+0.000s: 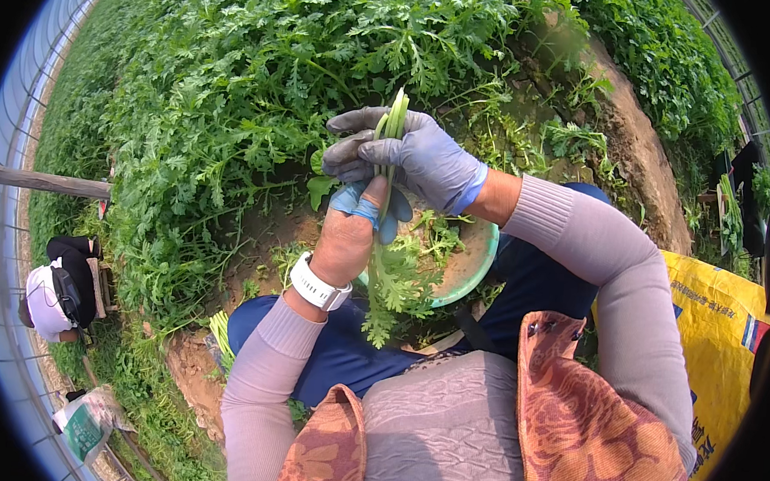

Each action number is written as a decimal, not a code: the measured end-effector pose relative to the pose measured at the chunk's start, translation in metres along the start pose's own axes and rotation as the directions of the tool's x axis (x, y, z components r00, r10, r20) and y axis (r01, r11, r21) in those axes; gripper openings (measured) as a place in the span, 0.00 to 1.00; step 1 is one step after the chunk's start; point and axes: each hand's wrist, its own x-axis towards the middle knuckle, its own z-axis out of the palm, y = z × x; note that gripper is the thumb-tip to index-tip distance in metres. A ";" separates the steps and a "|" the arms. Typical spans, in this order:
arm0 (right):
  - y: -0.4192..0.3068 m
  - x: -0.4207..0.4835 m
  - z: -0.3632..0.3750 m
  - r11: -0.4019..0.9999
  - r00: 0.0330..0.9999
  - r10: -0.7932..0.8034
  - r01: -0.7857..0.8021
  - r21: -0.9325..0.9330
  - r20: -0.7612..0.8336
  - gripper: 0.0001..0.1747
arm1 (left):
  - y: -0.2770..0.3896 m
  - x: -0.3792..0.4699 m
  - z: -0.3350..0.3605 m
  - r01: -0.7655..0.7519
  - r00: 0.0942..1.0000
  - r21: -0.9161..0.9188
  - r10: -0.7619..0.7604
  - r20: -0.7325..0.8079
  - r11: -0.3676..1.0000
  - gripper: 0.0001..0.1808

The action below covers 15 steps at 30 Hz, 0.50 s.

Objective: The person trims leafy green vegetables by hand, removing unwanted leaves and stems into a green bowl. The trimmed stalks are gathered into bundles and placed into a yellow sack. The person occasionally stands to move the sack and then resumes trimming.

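Note:
In the head view a small bunch of leafy greens (pixel 393 277) is held between my hands, its cut stems up and its lobed leaves hanging down. My right hand (pixel 406 147), in a grey-stained thin glove, has its fingers curled round the stems near their upper ends. Just below it, my left hand (pixel 356 223) grips the same stems; blue glove material covers part of it and the thumb is bare. Under the hands stands a round basin with a green rim (pixel 485 262), partly hidden, with loose leafy sprigs in it.
Dense leafy plants (pixel 237 69) grow ahead and to the left. A soil ridge (pixel 638 149) runs along the right. A yellow printed sack (pixel 714 323) lies at my right. Cut stems (pixel 220 333) lie by my left knee. Another person (pixel 55 295) sits far left, below a wooden pole (pixel 48 182).

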 end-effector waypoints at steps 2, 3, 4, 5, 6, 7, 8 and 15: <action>0.000 0.000 -0.003 0.998 0.999 -0.041 0.041 0.039 -0.012 0.25 | -0.003 -0.001 0.005 -0.011 0.998 0.135 0.020 -0.061 0.991 0.17; -0.001 0.000 -0.004 0.999 0.999 -0.030 0.030 0.041 0.013 0.26 | -0.004 -0.001 0.008 -0.075 0.991 0.259 0.101 -0.091 0.963 0.17; -0.002 0.000 -0.005 0.999 1.000 -0.027 0.026 0.043 0.016 0.27 | -0.005 -0.001 0.010 -0.131 0.976 0.382 0.187 -0.113 0.915 0.16; -0.004 0.000 -0.005 0.999 1.000 -0.006 0.006 0.032 -0.001 0.28 | -0.005 0.000 0.012 -0.134 0.962 0.508 0.234 -0.138 0.851 0.16; -0.005 -0.001 -0.004 1.000 0.999 -0.011 0.011 0.010 0.031 0.28 | -0.004 -0.002 0.012 -0.141 0.964 0.521 0.236 -0.121 0.842 0.15; -0.007 -0.001 -0.003 1.000 0.998 -0.023 0.023 0.011 0.051 0.28 | -0.002 -0.002 0.011 -0.147 0.977 0.438 0.200 -0.079 0.887 0.16; -0.009 -0.002 -0.002 1.000 0.998 -0.022 0.021 0.004 0.063 0.28 | 0.001 -0.002 0.010 -0.115 0.990 0.349 0.137 -0.039 0.930 0.16; -0.016 -0.009 0.009 0.983 0.992 -0.040 0.060 -0.172 0.118 0.27 | 0.009 0.001 0.007 -0.107 0.988 -0.003 0.107 0.111 0.994 0.20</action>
